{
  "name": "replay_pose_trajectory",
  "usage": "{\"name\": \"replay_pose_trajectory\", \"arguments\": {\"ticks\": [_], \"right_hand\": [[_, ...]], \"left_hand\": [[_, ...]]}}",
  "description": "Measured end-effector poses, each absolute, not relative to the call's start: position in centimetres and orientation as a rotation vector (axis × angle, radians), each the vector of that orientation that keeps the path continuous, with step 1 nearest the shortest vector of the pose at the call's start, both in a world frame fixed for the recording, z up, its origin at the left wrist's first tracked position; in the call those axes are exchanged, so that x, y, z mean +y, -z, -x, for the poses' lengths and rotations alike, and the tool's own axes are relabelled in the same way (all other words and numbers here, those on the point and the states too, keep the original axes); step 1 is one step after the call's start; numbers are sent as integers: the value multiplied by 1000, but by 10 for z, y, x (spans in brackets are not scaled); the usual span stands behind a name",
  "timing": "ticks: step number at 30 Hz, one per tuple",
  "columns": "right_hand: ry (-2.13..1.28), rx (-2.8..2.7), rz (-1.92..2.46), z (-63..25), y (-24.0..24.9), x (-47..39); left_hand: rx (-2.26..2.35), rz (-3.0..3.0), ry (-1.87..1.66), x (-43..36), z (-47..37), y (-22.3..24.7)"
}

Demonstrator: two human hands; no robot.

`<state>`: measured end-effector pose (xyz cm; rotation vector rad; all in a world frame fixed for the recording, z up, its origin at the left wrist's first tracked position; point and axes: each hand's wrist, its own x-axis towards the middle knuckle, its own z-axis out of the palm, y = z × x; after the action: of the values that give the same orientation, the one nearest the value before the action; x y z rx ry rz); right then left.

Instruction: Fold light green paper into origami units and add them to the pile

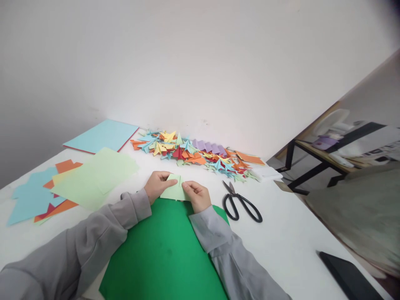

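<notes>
Between my hands is a small pale green paper (175, 191), held just above the far edge of a green mat (162, 250). My left hand (158, 186) pinches its left side, thumb on top. On its right side, my right hand (196, 195) grips the paper between thumb and fingers. A short dark line, a crease or slit, shows near the paper's upper right part. Black-handled scissors (242, 202) lie to the right of my right hand, blades pointing away.
Folded paper pieces (187, 152) in many colours lie along the wall. Loose coloured sheets (93, 179) spread at the left, with a light blue sheet (103, 135) behind. A black flat device (348, 275) lies at the near right edge. Beyond the white table (281, 233) stands a shelf (321, 154).
</notes>
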<state>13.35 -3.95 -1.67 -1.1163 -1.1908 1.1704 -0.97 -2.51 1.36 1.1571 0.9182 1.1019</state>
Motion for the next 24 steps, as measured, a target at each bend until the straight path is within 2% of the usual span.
{"name": "replay_pose_trajectory", "arguments": {"ticks": [24], "right_hand": [[-962, -1363, 1150, -128, 7, -51]], "left_hand": [[944, -1231, -1129, -23, 10, -11]]}}
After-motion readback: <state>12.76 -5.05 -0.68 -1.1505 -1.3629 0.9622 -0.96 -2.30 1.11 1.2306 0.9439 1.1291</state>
